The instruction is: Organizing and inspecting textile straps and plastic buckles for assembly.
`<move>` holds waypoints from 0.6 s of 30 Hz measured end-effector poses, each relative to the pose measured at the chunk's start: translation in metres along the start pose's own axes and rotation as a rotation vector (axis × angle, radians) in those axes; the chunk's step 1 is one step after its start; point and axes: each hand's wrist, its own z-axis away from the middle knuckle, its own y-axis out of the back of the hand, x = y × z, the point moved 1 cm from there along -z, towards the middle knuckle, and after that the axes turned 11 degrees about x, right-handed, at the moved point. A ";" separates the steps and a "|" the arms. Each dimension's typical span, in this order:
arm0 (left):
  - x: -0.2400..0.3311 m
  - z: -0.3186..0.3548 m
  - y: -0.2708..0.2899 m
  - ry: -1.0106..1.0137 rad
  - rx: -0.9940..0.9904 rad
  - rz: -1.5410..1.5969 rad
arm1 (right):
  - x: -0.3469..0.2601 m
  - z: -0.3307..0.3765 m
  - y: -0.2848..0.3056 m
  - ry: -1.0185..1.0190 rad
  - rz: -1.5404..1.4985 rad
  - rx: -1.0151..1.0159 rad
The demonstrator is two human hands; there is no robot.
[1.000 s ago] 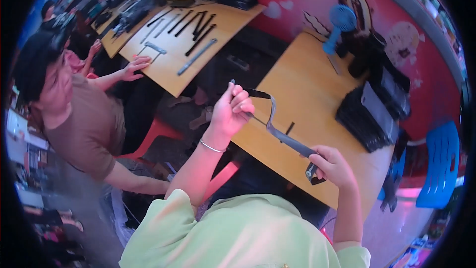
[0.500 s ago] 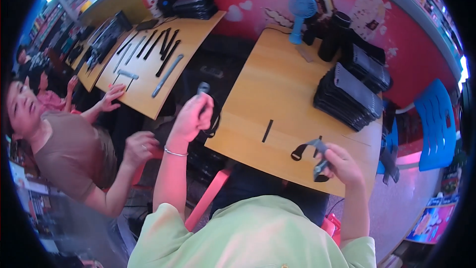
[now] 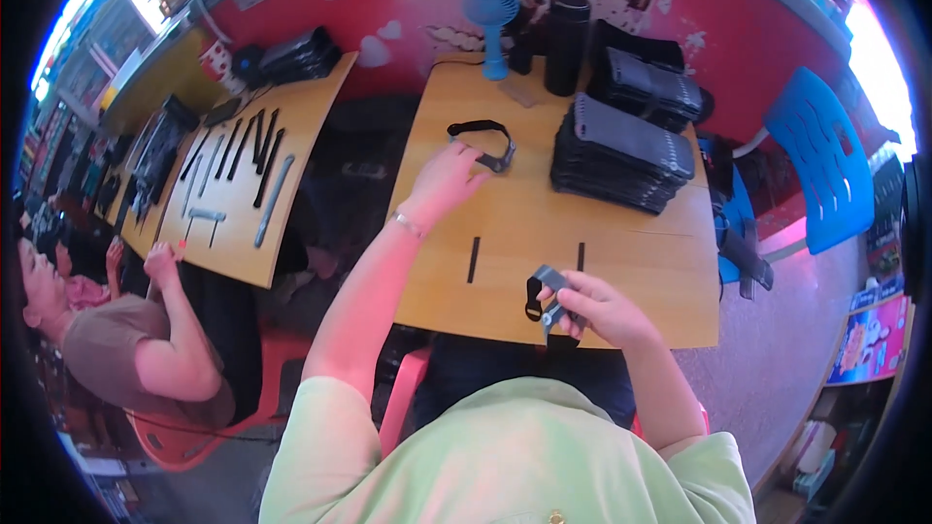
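Note:
My left hand (image 3: 445, 180) reaches over the tabletop, thumb and fingers apart, at the near edge of a curved grey-and-black strap (image 3: 498, 155). The strap lies in a loop on the wooden table (image 3: 442, 306); whether a fingertip still touches it I cannot tell. Near the table's front edge, my right hand (image 3: 607, 312) grips a second grey strap (image 3: 550, 278). This one is bent over, with a black slotted end hanging to the left. Two thin black strips, the left one (image 3: 473, 260) and the right one (image 3: 582, 256), lie flat on the tabletop.
Stacked dark flat cases (image 3: 621, 155) stand on the table's right side. Behind them are a black bottle (image 3: 567, 44) and a blue fan (image 3: 492, 29). A co-worker (image 3: 146, 340) sits left at another table (image 3: 233, 257) with several straps. A blue chair (image 3: 823, 160) stands right.
My left hand has moved from beside the table onto its far left part, where its strap now lies. My right hand still holds its strap. The co-worker has drawn back, and the view has shifted.

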 end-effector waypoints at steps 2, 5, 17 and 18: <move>0.019 0.006 0.002 0.032 0.009 0.105 | 0.007 0.003 0.008 0.009 0.016 0.016; 0.064 0.036 0.012 0.076 -0.031 0.557 | 0.008 0.005 0.012 -0.027 0.073 -0.011; 0.145 0.097 0.045 0.531 -0.364 1.076 | -0.024 -0.003 0.003 0.038 0.390 -0.354; 0.142 0.098 0.048 0.483 -0.311 1.024 | -0.027 -0.003 0.003 0.036 0.393 -0.341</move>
